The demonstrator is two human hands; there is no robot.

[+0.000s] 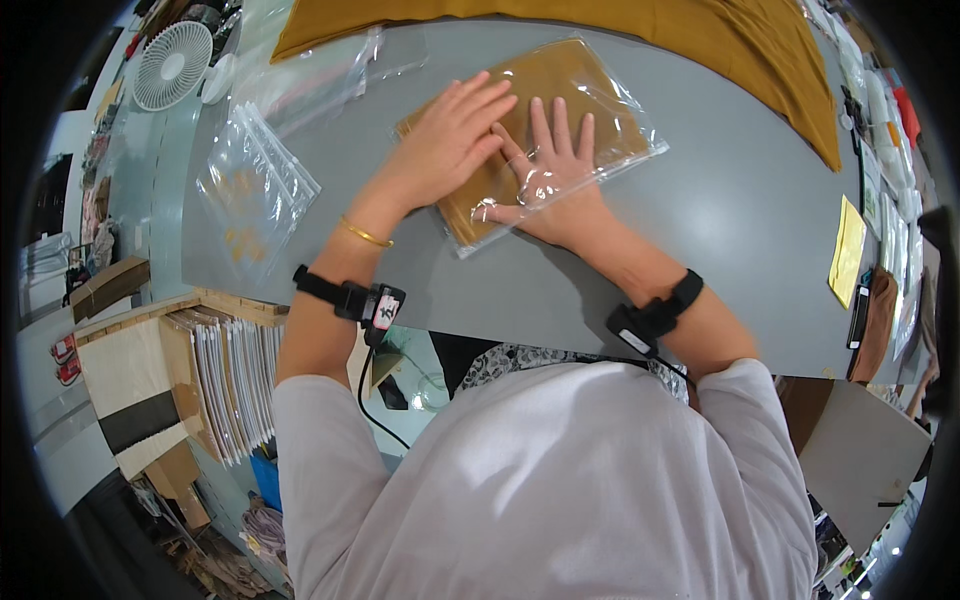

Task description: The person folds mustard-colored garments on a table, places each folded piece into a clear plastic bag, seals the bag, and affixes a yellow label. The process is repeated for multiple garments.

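Note:
A clear plastic zip bag (640, 148) lies slanted on the grey table, holding a flat, folded mustard-brown cloth (550, 72). My right hand (555, 170) is spread flat on the cloth. Shiny film crosses its palm and thumb, so it seems to be partly inside the bag's near opening. My left hand (447, 140) rests over the bag's left part with its fingers stretched out, their tips close to the right hand's fingers. Neither hand grips anything. The left hand hides part of the bag's left edge.
A large mustard cloth (600, 18) spreads along the table's far side. More clear bags (262, 185) lie at the left, near a white fan (173, 65). A yellow packet (847, 255) and a brown cloth (876, 322) sit by the right edge. A wooden box of files (195, 385) stands lower left.

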